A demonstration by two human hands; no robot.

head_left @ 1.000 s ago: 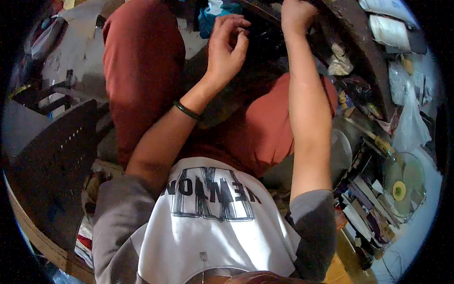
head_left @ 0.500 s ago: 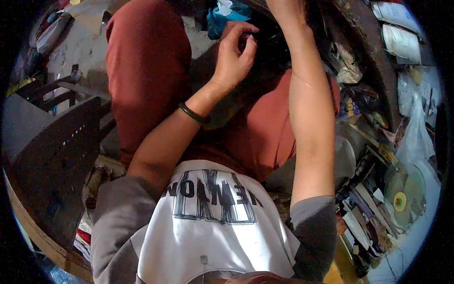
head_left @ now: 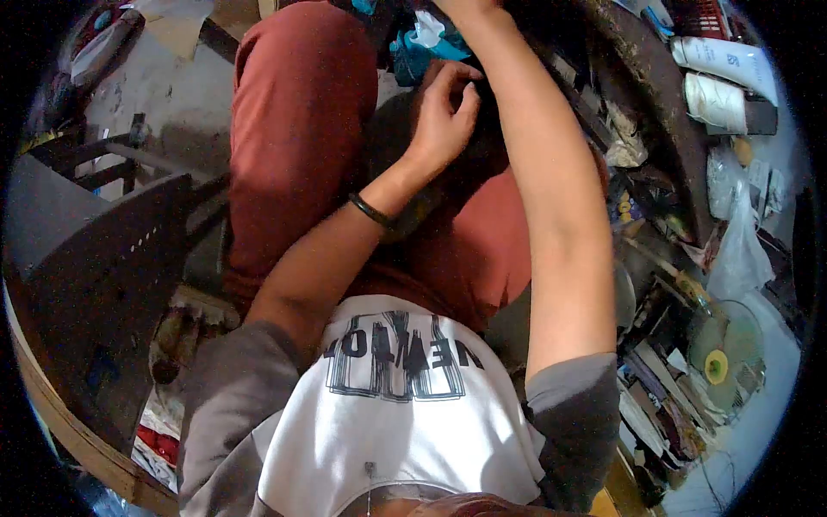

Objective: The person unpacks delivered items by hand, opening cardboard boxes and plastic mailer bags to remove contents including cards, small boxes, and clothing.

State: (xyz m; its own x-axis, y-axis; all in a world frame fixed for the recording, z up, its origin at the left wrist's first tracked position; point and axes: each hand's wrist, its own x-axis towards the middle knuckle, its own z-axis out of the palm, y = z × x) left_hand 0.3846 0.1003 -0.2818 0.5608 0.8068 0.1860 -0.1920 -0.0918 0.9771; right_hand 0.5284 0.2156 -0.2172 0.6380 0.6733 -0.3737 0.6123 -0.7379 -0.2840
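Observation:
My left hand (head_left: 444, 112), with a dark bracelet (head_left: 371, 209) on its wrist, is over the dark gap between my knees. Its fingers are curled towards the thumb, against something dark that I cannot make out. Just beyond its fingertips lies a teal plastic bag (head_left: 411, 59) with a white crumpled piece (head_left: 428, 30) on it. My right hand (head_left: 469, 7) is at the top edge, close to that bag. Only its wrist end shows; the fingers are cut off by the frame.
A dark plastic chair (head_left: 95, 250) stands at the left. At the right are a dark beam-like edge (head_left: 659, 103), a white tube (head_left: 725, 62), a white roll (head_left: 715, 102), a clear plastic bag (head_left: 741, 250) and a round fan (head_left: 719, 366). My red-trousered knees (head_left: 301, 129) flank the work.
The whole view has shifted a little, so my knees and the bag appear further right. My right hand has moved left and up, further out of frame. My left hand keeps its curled shape.

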